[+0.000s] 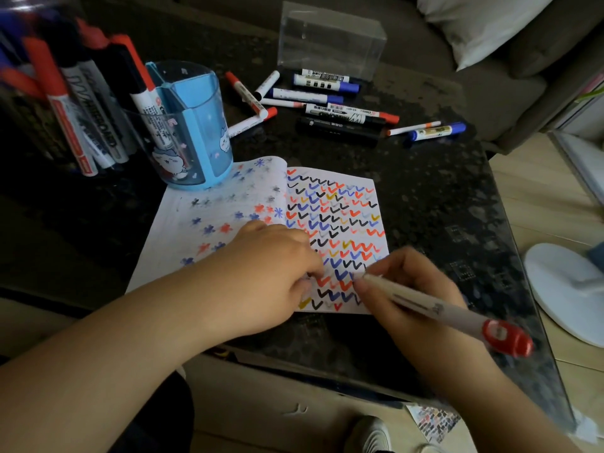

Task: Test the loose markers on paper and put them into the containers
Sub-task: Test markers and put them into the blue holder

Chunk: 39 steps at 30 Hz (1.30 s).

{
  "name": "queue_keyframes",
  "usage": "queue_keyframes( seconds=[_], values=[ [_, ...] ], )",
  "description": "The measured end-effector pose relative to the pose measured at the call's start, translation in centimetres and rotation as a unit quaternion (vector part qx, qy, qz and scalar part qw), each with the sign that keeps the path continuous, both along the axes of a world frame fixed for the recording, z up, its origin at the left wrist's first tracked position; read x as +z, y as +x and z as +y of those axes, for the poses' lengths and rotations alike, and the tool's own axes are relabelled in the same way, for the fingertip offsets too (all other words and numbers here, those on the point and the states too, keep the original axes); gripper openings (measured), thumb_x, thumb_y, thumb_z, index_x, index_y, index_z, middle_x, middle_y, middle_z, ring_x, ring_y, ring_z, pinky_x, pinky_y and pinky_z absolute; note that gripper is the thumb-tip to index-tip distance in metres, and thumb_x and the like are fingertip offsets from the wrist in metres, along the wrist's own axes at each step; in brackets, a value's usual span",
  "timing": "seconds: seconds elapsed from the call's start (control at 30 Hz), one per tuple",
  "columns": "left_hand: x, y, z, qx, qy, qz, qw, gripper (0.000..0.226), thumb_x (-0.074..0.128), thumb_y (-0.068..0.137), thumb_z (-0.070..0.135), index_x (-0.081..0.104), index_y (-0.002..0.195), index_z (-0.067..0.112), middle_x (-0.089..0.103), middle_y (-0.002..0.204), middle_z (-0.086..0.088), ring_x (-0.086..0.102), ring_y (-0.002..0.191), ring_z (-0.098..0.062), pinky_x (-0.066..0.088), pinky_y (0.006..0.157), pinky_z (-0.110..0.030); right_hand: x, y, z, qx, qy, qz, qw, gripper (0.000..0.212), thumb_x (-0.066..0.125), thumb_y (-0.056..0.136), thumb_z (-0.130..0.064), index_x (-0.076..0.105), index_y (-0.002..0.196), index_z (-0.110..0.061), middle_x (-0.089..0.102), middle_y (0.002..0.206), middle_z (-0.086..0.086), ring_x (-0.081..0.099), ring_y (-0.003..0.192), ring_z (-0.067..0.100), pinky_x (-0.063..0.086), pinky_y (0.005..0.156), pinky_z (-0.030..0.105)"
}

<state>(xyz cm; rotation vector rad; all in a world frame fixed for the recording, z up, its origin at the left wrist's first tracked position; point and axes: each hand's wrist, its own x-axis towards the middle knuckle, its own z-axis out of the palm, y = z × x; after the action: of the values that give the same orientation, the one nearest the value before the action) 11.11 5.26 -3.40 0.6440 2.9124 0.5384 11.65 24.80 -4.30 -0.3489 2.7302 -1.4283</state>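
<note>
the right hand (405,289) came in from the lower right, fingers curled round a white marker with a red cap posted on its back end (434,308); the tip met the lower part of the notebook's right page (343,230), among rows of coloured check marks. the left hand (271,276) lay palm down across the notebook's fold, fingers bent and pressing the paper flat, holding nothing.

the notebook sat near the desk's near edge (457,223), its bottom corner almost at the rim. dark open desk surface stretched right of the page up to the angled right edge, and a smaller bare patch lay left of the book.

beyond the notebook lay a loose pile of markers (327,99), roughly a dozen in red, blue and black caps; overlap kept the exact count unclear. a clear plastic box (330,40) stood just behind them. a blue divided cup (192,125) touched the notebook's top left corner, one red-capped marker in it. a clear holder (65,103) at far left held several more markers, blurred and too close to count.
</note>
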Motion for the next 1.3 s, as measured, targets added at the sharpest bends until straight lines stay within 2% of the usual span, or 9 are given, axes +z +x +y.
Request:
queue_keyframes(
  seconds=[0.13,0.27,0.4,0.53,0.67,0.87,1.07,1.2,1.3],
  values=[
    [1.6,0.0,0.1,0.099,0.233,-0.049,0.966,0.009,0.055,0.088,0.032,0.062,0.089,0.039,0.066,0.088,0.015,0.06,0.084,0.001,0.046,0.077,-0.015,1.9,-1.1,0.4,-0.041,0.036,0.077,0.996,0.014,0.068,0.082,-0.03,0.057,0.09,-0.026,0.063,0.066,-0.004,0.062,0.064,-0.001,0.051,0.054,0.019],
    [2.7,0.2,0.0,0.048,0.455,-0.206,0.865,0.018,0.057,0.083,0.051,0.062,0.099,0.044,0.073,0.089,0.004,0.068,0.088,-0.009,0.049,0.087,-0.031,2.7,-2.2,0.7,-0.064,0.117,0.174,0.976,0.024,0.075,0.075,-0.01,0.066,0.095,-0.017,0.056,0.059,-0.009,0.056,0.072,0.004,0.044,0.06,0.014],
    [2.4,0.1,0.0,-0.036,0.539,-0.282,0.793,0.045,0.066,0.071,0.063,0.067,0.108,0.037,0.072,0.095,-0.006,0.069,0.09,-0.023,0.053,0.082,-0.032,3.0,-2.7,0.5,-0.061,0.119,0.206,0.969,0.022,0.079,0.072,-0.009,0.069,0.091,-0.013,0.056,0.055,-0.009,0.057,0.073,0.009,0.043,0.06,0.016],
    [2.7,0.3,0.2,-0.047,0.585,-0.277,0.761,0.04,0.072,0.07,0.05,0.071,0.101,0.026,0.072,0.088,-0.006,0.068,0.085,-0.021,0.052,0.079,-0.027,3.2,-2.7,0.3,-0.052,0.109,0.218,0.968,0.021,0.08,0.072,-0.012,0.069,0.09,-0.011,0.054,0.056,-0.013,0.057,0.075,0.006,0.043,0.059,0.011],
    [3.0,0.3,-0.1,-0.043,0.636,-0.277,0.719,0.035,0.078,0.064,0.047,0.074,0.089,0.024,0.07,0.075,-0.006,0.066,0.073,-0.017,0.051,0.072,-0.024,3.1,-2.7,0.1,-0.027,0.102,0.226,0.969,0.02,0.081,0.072,-0.012,0.069,0.088,-0.01,0.059,0.058,-0.005,0.057,0.068,0.011,0.047,0.06,0.021],
    [3.0,0.2,0.1,-0.04,0.636,-0.293,0.713,0.042,0.08,0.06,0.052,0.074,0.091,0.024,0.069,0.076,-0.004,0.066,0.075,-0.015,0.052,0.073,-0.024,3.3,-2.8,-0.3,-0.02,0.093,0.23,0.969,0.022,0.078,0.076,-0.018,0.069,0.095,-0.015,0.056,0.058,-0.01,0.056,0.069,0.007,0.046,0.06,0.014],
    [3.8,0.3,-0.4,0.012,0.592,-0.246,0.767,0.03,0.062,0.071,0.039,0.073,0.095,0.024,0.066,0.077,-0.001,0.063,0.079,-0.014,0.05,0.078,-0.028,3.8,-2.3,-2.1,0.053,0.099,0.271,0.956,0.023,0.064,0.081,-0.028,0.068,0.103,-0.024,0.049,0.073,-0.025,0.048,0.063,-0.004,0.04,0.059,0.008],
    [5.2,0.7,-1.9,0.015,0.581,-0.227,0.781,0.051,0.069,0.064,0.061,0.069,0.105,0.029,0.066,0.077,0.002,0.062,0.076,-0.011,0.049,0.072,-0.024,4.0,-2.7,-3.5,0.052,0.112,0.298,0.947,0.019,0.062,0.084,-0.031,0.067,0.1,-0.023,0.047,0.079,-0.023,0.047,0.069,-0.004,0.043,0.062,0.01],
    [5.5,0.8,-3.7,0.122,0.537,-0.101,0.828,0.044,0.057,0.067,0.069,0.066,0.098,0.039,0.067,0.079,0.004,0.062,0.073,-0.008,0.048,0.071,-0.027,4.8,-3.1,-4.9,0.034,0.099,0.287,0.952,0.015,0.072,0.08,-0.023,0.068,0.095,-0.024,0.05,0.078,-0.026,0.054,0.073,-0.006,0.043,0.067,0.005]
  ],
)
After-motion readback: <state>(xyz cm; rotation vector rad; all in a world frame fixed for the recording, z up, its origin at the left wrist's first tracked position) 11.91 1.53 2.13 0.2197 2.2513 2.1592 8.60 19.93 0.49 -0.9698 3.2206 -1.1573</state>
